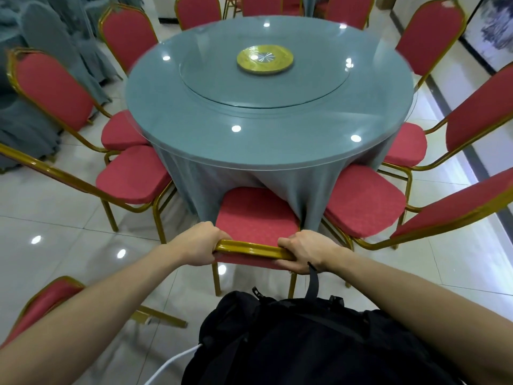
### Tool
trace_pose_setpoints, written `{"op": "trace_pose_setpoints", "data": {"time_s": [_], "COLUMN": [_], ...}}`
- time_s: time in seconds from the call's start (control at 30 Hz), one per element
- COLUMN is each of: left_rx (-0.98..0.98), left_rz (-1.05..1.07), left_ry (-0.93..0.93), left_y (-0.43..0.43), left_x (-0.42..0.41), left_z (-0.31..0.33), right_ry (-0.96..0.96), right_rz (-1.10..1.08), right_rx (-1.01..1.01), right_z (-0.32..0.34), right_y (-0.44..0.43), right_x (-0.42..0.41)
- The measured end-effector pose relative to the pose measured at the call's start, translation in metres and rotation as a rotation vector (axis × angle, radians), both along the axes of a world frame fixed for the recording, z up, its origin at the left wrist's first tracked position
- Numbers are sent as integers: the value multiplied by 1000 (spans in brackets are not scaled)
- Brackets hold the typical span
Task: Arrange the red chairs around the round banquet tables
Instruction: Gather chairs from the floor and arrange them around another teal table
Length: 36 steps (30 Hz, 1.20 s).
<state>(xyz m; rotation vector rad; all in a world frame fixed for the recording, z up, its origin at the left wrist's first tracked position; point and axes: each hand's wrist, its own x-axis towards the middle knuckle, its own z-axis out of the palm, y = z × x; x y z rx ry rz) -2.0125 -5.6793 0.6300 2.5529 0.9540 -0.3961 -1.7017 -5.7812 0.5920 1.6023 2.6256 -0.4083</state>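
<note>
A black bag (pixel 305 343) hangs on the person's front, with a white cord (pixel 172 362) coming out of it. Past it, both bare arms reach forward. The left hand (pixel 198 243) and the right hand (pixel 301 252) are both closed tight around the gold top bar of a red chair (pixel 256 211), one at each end. The chair's seat is pushed up to the round table (pixel 263 107), touching the hanging gray-blue cloth. More red chairs stand around the table on both sides. A glass turning plate (pixel 263 76) with a gold disc (pixel 265 59) sits in the middle of the table. The floor (pixel 55 218) is shiny white tile.
</note>
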Motion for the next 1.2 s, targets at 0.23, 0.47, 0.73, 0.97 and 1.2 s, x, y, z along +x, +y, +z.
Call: {"op": "trace_pose_setpoints", "data": {"time_s": [0.23,0.47,0.73,0.97,1.2], "left_rx": [-40,-24,27,82,66], "left_rz": [30,38,105,189,185], "left_ry": [17,13,-17,-20,-8], "left_y": [-2,4,-3,-12,-51], "left_x": [6,7,8,8,-8], "left_z": [4,-2,-2,0,-15], "right_ry": [39,103,297,290,337], "right_rz": [-135,-159,-258,-312,-253], "right_rx": [-86,-72,-59,-39,-78], "right_z": [-14,-20,-30,-26,-27], "right_y": [1,3,-12,-24,-64], "right_x": [-13,-12,-19,-27,-29]}}
